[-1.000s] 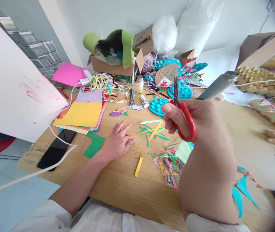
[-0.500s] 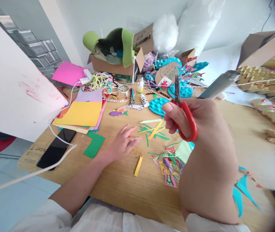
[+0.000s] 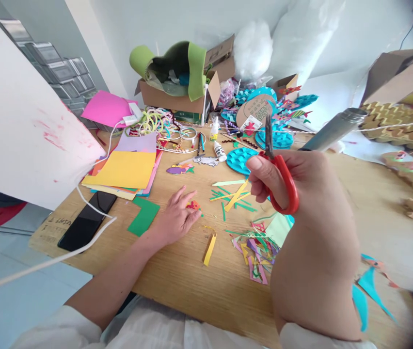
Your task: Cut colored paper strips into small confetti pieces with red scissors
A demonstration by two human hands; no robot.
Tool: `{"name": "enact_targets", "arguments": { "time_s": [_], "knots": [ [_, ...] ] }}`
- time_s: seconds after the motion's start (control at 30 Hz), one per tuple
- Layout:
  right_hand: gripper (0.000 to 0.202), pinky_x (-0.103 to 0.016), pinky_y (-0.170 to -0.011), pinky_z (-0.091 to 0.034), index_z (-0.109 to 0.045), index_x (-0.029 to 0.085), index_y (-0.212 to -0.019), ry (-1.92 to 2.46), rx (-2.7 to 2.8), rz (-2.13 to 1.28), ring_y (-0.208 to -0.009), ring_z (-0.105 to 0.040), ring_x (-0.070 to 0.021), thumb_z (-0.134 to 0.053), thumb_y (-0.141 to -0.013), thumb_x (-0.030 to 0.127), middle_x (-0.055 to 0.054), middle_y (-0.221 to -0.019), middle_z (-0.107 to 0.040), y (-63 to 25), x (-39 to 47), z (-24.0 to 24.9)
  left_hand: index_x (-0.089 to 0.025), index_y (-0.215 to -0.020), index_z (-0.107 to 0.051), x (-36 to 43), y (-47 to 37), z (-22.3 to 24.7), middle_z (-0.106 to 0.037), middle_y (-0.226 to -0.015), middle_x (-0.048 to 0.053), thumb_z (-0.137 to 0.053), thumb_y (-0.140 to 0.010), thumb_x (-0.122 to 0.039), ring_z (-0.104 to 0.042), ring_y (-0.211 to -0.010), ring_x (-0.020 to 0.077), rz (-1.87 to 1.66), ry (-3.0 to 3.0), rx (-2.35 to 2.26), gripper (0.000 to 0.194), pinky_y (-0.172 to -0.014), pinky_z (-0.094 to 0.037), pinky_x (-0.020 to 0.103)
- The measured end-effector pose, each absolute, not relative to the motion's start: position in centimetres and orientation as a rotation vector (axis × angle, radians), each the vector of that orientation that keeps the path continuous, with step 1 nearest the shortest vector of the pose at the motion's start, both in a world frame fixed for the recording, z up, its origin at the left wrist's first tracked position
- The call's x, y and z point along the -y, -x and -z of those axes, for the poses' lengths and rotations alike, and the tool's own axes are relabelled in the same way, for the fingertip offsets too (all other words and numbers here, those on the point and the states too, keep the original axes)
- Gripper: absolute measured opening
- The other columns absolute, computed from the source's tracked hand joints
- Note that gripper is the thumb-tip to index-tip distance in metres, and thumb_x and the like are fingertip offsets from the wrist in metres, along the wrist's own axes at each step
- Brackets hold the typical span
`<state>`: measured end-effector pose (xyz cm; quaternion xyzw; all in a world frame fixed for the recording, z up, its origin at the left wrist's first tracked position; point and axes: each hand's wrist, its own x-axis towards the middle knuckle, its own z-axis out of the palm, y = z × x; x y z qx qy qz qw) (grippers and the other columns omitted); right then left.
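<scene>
Raised over the table, my right hand (image 3: 293, 179) is closed around the red handles of a pair of scissors (image 3: 281, 182), whose dark blades point up and are together. My left hand (image 3: 179, 215) rests low over the tabletop with fingers apart. Beside its fingertips lies a small red and orange paper piece (image 3: 193, 205), partly covered by the hand. Right of that hand is a yellow paper strip (image 3: 209, 249) with a curled end. Green and yellow strips (image 3: 233, 198) lie crossed farther back, and a heap of coloured paper scraps (image 3: 259, 252) sits below my right hand.
At left are a stack of coloured paper (image 3: 122, 169), a green sheet (image 3: 144, 215) and a black phone (image 3: 86, 220) crossed by a white cable (image 3: 83, 245). Glue bottles (image 3: 219, 151), a box (image 3: 173, 99), a metal flask (image 3: 337, 128) and blue egg-tray pieces (image 3: 241, 161) stand behind.
My left hand has shifted slightly left, so more of the small red and orange paper piece shows. The right hand still holds the scissors up. The view has moved slightly.
</scene>
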<state>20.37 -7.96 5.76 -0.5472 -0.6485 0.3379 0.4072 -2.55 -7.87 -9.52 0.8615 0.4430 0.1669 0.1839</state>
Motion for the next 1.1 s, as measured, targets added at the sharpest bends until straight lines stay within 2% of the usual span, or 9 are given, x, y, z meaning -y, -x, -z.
{"name": "enact_targets", "arguments": {
  "time_s": [0.43,0.57,0.77,0.87,1.0,1.1],
  "knots": [
    [0.045,-0.021,-0.034,-0.032,-0.055,0.019,-0.052,1.333,1.635,-0.821,-0.037,-0.05,-0.0096,-0.069,-0.079,0.052,0.0,-0.044,-0.056,-20.3,8.1,-5.8,-0.017,-0.093,-0.075,7.5,-0.4,9.1,-0.044,-0.147,0.01,-0.031,-0.098,-0.042,-0.017,-0.146,0.0304,-0.389,-2.498,-1.147,0.051,-0.117,-0.02,0.053],
    [0.044,-0.021,-0.034,-0.032,-0.056,0.02,-0.053,1.338,1.642,-0.817,-0.038,-0.051,-0.0102,-0.07,-0.078,0.053,0.0,-0.045,-0.057,-20.5,8.3,-6.0,-0.019,-0.094,-0.075,7.3,-1.0,8.8,-0.046,-0.146,0.009,-0.032,-0.097,-0.042,-0.016,-0.147,0.0283,-0.42,-2.48,-1.06,0.049,-0.117,-0.022,0.05],
    [0.045,-0.023,-0.035,-0.033,-0.058,0.019,-0.053,1.361,1.649,-0.795,-0.039,-0.052,-0.0117,-0.069,-0.077,0.056,-0.001,-0.046,-0.058,-20.4,8.2,-6.1,-0.019,-0.106,-0.073,7.9,-0.6,8.8,-0.043,-0.148,0.011,-0.033,-0.097,-0.04,-0.015,-0.146,0.0319,-0.38,-2.548,-1.071,0.046,-0.116,-0.018,0.058],
    [0.046,-0.022,-0.035,-0.033,-0.058,0.019,-0.053,1.355,1.663,-0.8,-0.039,-0.052,-0.0115,-0.07,-0.076,0.056,-0.001,-0.045,-0.058,-20.3,8.2,-6.1,-0.022,-0.111,-0.071,8.6,0.0,8.5,-0.041,-0.15,0.007,-0.036,-0.097,-0.038,-0.014,-0.147,0.0297,-0.398,-2.544,-0.972,0.041,-0.117,-0.02,0.055],
    [0.045,-0.019,-0.035,-0.03,-0.057,0.017,-0.054,1.362,1.587,-0.794,-0.038,-0.049,-0.0084,-0.069,-0.078,0.053,0.001,-0.044,-0.056,-20.0,8.7,-6.3,-0.022,-0.114,-0.068,9.1,2.2,8.2,-0.051,-0.14,0.008,-0.037,-0.097,-0.03,-0.027,-0.142,0.0242,-0.696,-2.443,-1.136,0.036,-0.115,-0.029,0.048],
    [0.046,-0.017,-0.036,-0.029,-0.057,0.016,-0.054,1.39,1.544,-0.763,-0.037,-0.047,-0.006,-0.069,-0.079,0.052,0.002,-0.043,-0.054,-19.6,9.1,-6.6,-0.02,-0.105,-0.069,9.6,4.3,8.5,-0.062,-0.118,0.009,-0.04,-0.096,-0.025,-0.048,-0.122,0.0215,-0.934,-2.356,-1.372,0.031,-0.106,-0.039,0.043]
  ]
}}
